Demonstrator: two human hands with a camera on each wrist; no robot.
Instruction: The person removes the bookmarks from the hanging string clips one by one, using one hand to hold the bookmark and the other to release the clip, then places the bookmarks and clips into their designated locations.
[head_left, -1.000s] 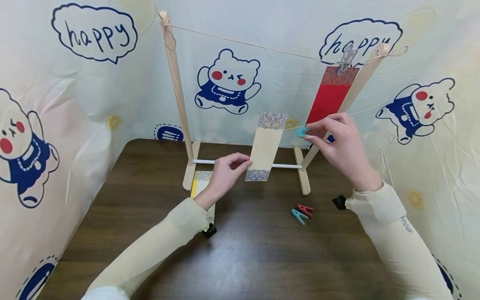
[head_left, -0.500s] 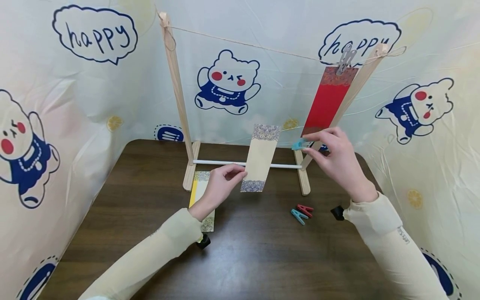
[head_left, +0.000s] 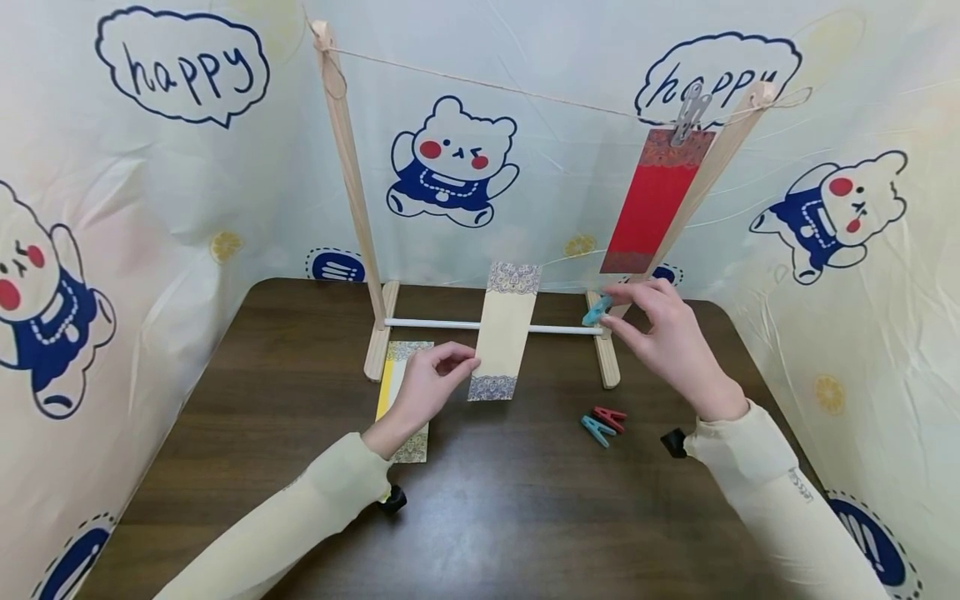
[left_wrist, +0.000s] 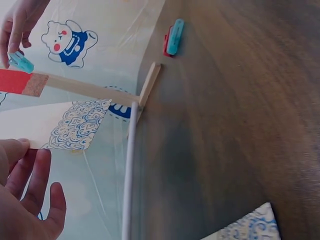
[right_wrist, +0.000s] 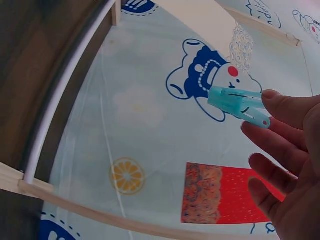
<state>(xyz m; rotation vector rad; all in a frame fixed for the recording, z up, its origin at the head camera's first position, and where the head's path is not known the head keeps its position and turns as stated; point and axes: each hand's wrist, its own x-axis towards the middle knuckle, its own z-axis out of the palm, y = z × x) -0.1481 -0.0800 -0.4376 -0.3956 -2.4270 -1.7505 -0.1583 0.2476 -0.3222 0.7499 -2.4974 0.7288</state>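
Observation:
My left hand pinches the left edge of a cream paper card with blue lace patterns at both ends, holding it upright above the table. Between the thumb and fingers of my right hand is a light blue clothespin; the right wrist view shows the thumb and index finger on the handles of this clothespin. Behind that hand a red card hangs from the string, held by a grey clothespin. Another card, yellow and white, lies on the table, partly covered by my left hand.
A wooden frame with two posts carries the string, and a white rod joins its feet. A blue clothespin and a red one lie on the dark wooden table. Printed cloth surrounds the table.
Both hands have come lower and closer to the person. The cream card has moved down and left with my left hand; the blue clothespin has dropped below the red card's end.

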